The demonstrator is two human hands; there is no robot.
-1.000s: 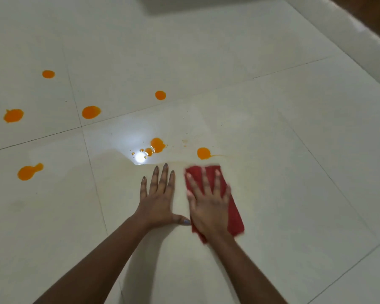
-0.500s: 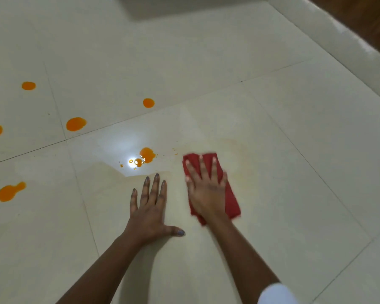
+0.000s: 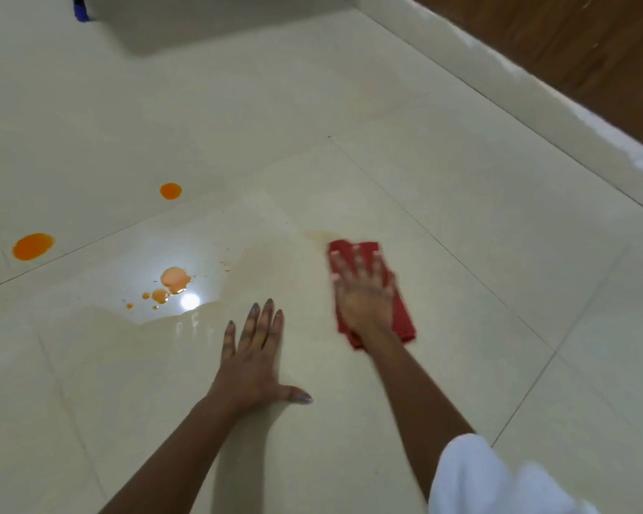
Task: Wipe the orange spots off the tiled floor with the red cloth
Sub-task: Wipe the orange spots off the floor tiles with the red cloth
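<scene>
My right hand (image 3: 364, 291) lies flat on the folded red cloth (image 3: 401, 317), pressing it onto the cream tiled floor (image 3: 461, 224), fingers spread. A faint orange smear (image 3: 318, 235) shows just beyond the cloth's far left corner. My left hand (image 3: 253, 359) rests flat on the floor to the left of the cloth, fingers apart, holding nothing. To the left lie orange spots: a splattered one (image 3: 174, 278) with small droplets (image 3: 159, 295) beside a light glare, a round one (image 3: 170, 191) farther off, and a larger one (image 3: 33, 246) at the far left.
A raised tiled skirting (image 3: 516, 102) runs along the right, with a dark wooden surface (image 3: 591, 42) above it. A blue object (image 3: 79, 11) sits at the top left edge. My white sleeve (image 3: 472, 473) shows at the bottom right.
My right hand has pushed the red cloth forward and to the right over the orange spot that lay ahead of it; only a faint smear is left. The view has shifted right.
</scene>
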